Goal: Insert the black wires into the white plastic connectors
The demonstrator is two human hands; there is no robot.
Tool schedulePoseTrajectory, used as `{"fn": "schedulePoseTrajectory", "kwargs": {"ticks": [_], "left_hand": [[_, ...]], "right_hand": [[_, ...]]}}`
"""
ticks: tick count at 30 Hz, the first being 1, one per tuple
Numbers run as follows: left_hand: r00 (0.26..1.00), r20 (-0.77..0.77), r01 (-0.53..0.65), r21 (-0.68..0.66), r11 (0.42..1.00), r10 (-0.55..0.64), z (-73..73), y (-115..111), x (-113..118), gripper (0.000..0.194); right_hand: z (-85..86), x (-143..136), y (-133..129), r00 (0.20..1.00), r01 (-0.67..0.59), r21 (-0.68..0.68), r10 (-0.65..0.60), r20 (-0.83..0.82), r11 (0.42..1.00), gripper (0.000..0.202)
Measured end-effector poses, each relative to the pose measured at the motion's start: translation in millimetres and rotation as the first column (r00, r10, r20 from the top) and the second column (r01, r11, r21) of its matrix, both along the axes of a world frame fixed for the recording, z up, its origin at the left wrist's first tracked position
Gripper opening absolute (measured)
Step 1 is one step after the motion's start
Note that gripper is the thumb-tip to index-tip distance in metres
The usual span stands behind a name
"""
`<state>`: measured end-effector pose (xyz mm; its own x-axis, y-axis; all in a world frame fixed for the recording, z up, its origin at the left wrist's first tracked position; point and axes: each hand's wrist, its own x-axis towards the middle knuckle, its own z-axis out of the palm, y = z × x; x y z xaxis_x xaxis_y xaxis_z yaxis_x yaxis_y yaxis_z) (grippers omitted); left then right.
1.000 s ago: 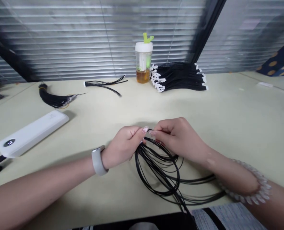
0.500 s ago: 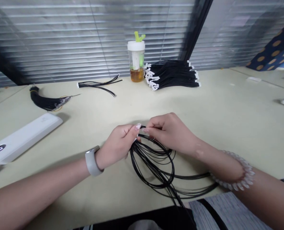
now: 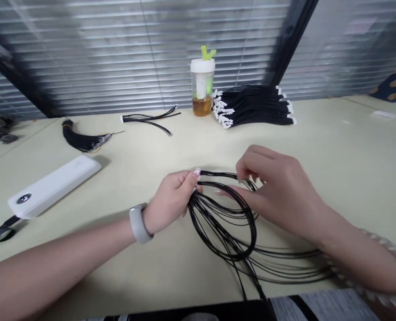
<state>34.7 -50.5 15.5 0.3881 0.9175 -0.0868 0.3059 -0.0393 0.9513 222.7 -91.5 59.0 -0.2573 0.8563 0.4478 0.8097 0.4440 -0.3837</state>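
My left hand (image 3: 171, 194) is closed on one end of a bundle of thin black wires (image 3: 229, 256), thumb pressed on top. A bit of white, perhaps a connector, peeks out below the thumb; the fingers hide the rest. From this grip the wires fan out in loops to the right and trail down to the table's front edge. My right hand (image 3: 280, 189) hovers around the upper strands, thumb and fingers apart, with nothing visibly pinched. Whether it touches the wires I cannot tell.
Behind stand a lidded bottle (image 3: 203, 87) of amber liquid and a pile of black wires with white connectors (image 3: 254, 107). Toward the left lie a small wire harness (image 3: 147, 119), a tied black wire bundle (image 3: 80, 140), a white power bank (image 3: 55, 185) and black-handled scissors (image 3: 2, 234).
My right hand has let go near the left thumb and moved right, its fingers opening. The left hand keeps its hold. The whole view has shifted slightly.
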Motion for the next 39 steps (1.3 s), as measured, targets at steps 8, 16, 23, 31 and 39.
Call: {"fn": "schedulePoseTrajectory", "kwargs": {"ticks": [8, 16, 23, 31, 39], "left_hand": [[1.0, -0.013, -0.018, 0.055, 0.998, 0.018, 2.0, -1, 2, 0.046], [0.999, -0.039, -0.017, 0.09, 0.996, 0.021, -0.5, 0, 2, 0.047], [0.999, -0.046, 0.006, 0.154, 0.988, 0.002, -0.7, -2, 2, 0.047], [1.0, -0.027, 0.005, 0.153, 0.988, -0.001, -2.0, -2, 2, 0.046], [1.0, -0.024, -0.009, 0.138, 0.99, 0.013, 1.3, -3, 2, 0.047]], "right_hand": [[-9.3, -11, -8, 0.978, -0.202, -0.487, 0.203, -0.051, 0.85, 0.036], [-19.8, -23, -6, 0.951, -0.304, -0.389, 0.254, -0.175, 0.87, 0.024], [-29.0, -29, -3, 0.949, -0.269, -0.279, 0.204, -0.239, 0.922, 0.023], [-34.3, -34, -2, 0.955, -0.223, -0.311, 0.144, -0.259, 0.924, 0.022], [-41.2, -34, -4, 0.895, -0.222, -0.296, 0.074, -0.44, 0.929, 0.009]]}}
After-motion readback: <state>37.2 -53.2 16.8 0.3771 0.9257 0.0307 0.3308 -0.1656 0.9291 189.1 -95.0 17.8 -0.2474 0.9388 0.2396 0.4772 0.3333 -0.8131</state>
